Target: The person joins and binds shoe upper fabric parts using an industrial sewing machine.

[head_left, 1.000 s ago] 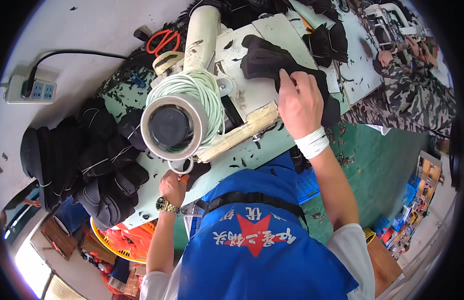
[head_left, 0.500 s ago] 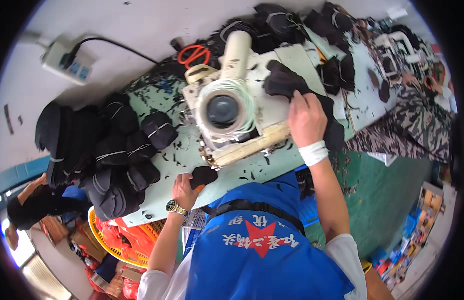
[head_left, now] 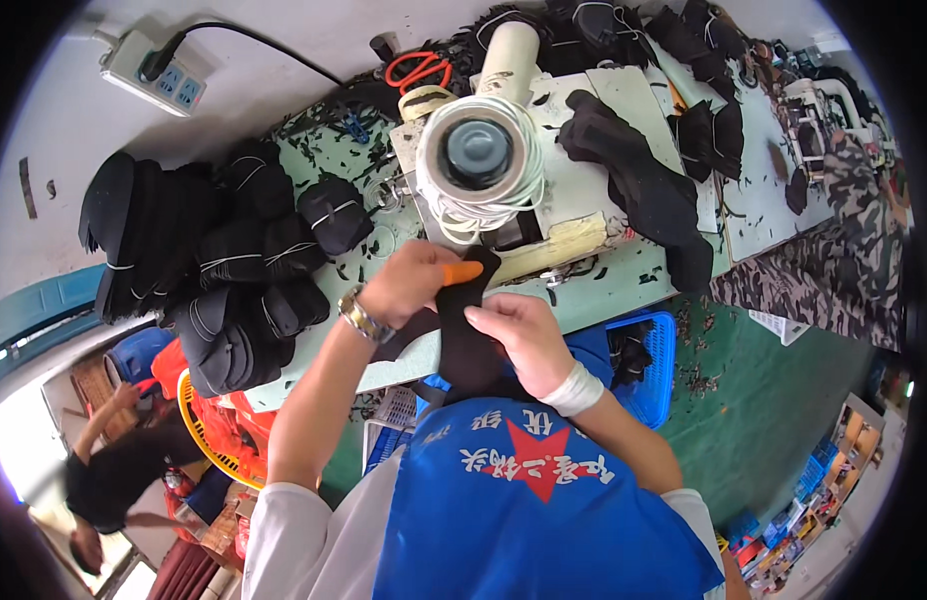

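Note:
My left hand [head_left: 412, 283] and my right hand [head_left: 512, 330] together hold a black fabric piece [head_left: 467, 330] in front of my chest. An orange cover sits on a fingertip [head_left: 460, 271] of my left hand, which also wears a wristwatch [head_left: 358, 315]. A white band wraps my right wrist [head_left: 573, 388]. Just beyond my hands stands a white sewing machine [head_left: 504, 180] with white cord wound round its wheel. Loose black fabric pieces [head_left: 639, 185] lie on the machine table to its right.
Bundles of tied black pieces [head_left: 214, 270] pile on the pale green table [head_left: 384, 250] at left. Orange scissors [head_left: 417, 70] lie at the back, a power strip [head_left: 149, 68] on the floor beyond. Blue basket [head_left: 649, 365] and orange basket [head_left: 219, 440] sit below the table. Another person [head_left: 109, 480] bends at lower left.
My right hand left the fabric pile by the machine and came down to join my left hand, which rose from the table edge. Both now hold a black piece.

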Available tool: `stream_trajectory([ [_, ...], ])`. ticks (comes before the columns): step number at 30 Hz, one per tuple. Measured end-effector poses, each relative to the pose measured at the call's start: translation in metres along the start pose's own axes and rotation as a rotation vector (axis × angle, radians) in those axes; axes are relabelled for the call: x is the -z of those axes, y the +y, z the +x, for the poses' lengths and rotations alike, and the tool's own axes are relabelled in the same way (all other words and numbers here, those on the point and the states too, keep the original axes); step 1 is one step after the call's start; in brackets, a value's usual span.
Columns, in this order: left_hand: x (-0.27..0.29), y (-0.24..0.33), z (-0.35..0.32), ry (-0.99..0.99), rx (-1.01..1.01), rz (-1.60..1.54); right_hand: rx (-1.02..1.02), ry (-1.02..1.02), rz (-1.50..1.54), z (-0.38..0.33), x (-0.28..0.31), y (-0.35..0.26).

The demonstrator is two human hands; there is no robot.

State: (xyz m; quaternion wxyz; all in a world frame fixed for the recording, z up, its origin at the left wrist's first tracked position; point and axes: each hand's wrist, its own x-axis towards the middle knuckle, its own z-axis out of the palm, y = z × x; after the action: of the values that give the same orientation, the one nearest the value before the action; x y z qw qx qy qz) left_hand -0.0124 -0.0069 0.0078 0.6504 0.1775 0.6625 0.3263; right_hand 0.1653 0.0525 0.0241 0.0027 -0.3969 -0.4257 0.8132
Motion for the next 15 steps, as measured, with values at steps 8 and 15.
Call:
stream_trajectory([
  [8, 0.000, 0.026, 0.009, 0.086, -0.151, 0.203, 0.016, 0.120, 0.101, 0.008, 0.003, 0.010],
  [15, 0.038, -0.064, -0.025, -0.005, 0.141, -0.079, 1.197, 0.933, -0.975, -0.031, 0.069, -0.087],
])
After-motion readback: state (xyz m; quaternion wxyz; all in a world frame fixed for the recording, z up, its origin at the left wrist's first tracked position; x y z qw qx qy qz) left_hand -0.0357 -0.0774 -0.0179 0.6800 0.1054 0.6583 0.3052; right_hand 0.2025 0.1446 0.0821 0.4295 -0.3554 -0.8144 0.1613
